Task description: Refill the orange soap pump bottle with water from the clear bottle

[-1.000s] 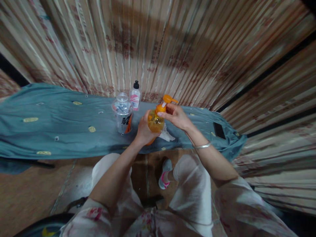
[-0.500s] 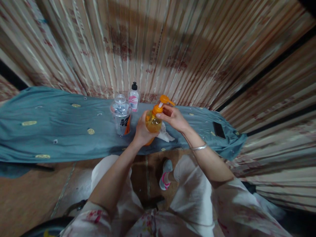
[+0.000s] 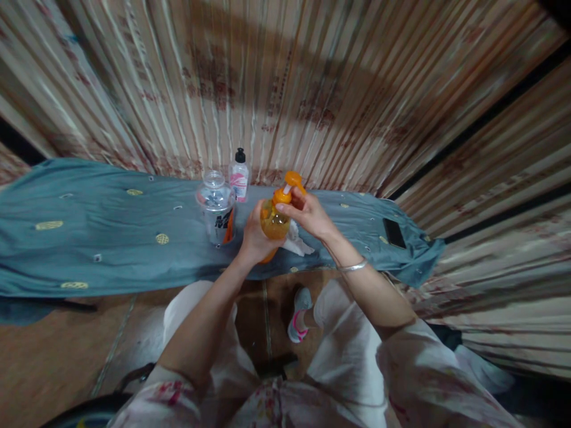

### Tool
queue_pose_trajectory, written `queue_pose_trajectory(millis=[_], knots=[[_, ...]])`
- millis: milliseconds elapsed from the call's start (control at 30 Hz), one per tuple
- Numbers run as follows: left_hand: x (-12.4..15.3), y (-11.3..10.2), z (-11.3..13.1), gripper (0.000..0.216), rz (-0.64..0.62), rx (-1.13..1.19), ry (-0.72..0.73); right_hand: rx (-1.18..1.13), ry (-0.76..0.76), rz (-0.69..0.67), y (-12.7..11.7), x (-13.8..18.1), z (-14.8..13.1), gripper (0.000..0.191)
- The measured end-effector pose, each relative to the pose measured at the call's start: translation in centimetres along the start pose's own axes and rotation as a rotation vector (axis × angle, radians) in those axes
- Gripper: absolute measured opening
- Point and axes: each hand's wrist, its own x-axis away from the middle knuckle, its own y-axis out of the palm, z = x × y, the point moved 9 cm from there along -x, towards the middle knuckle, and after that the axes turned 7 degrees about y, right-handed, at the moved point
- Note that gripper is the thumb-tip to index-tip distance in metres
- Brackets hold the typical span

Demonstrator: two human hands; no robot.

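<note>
A pump bottle of amber liquid, with an orange pump head, tilts slightly in front of me over the cloth. My left hand is closed around its body. With thumb and fingers my right hand grips the orange collar under the pump nozzle; some of its fingertips are hidden behind the bottle. Just left of my left hand stands a clear plastic cup with black and orange print. A crumpled white tissue lies on the cloth behind the bottle, below my right hand.
A small clear bottle with a black cap and pink label stands behind the cup. A black phone lies at the right end of the teal cloth. A pleated curtain hangs close behind the table.
The orange pump head has turned, its nozzle now pointing more toward me. My right hand has shifted slightly left at the collar; my left hand keeps its hold.
</note>
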Motion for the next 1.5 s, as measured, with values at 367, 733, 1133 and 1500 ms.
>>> queue_pose_trajectory(millis=[367,733,1133,1500], knots=[[0.05,-0.13,0.03,0.089,0.007,-0.009,0.05,-0.025,-0.044,0.006,0.04,0.09,-0.15,0.057],[0.07,-0.07,-0.25,0.093,0.01,-0.027,0.033,0.069,-0.075,0.055,-0.13,-0.2,-0.17,0.058],[0.01,-0.12,-0.11,0.091,0.007,-0.018,0.049,0.186,-0.062,0.148,-0.62,-0.41,0.29,0.059],[-0.06,-0.13,-0.04,0.093,0.002,-0.046,0.041,0.098,-0.038,0.073,-0.03,-0.22,0.39,0.051]])
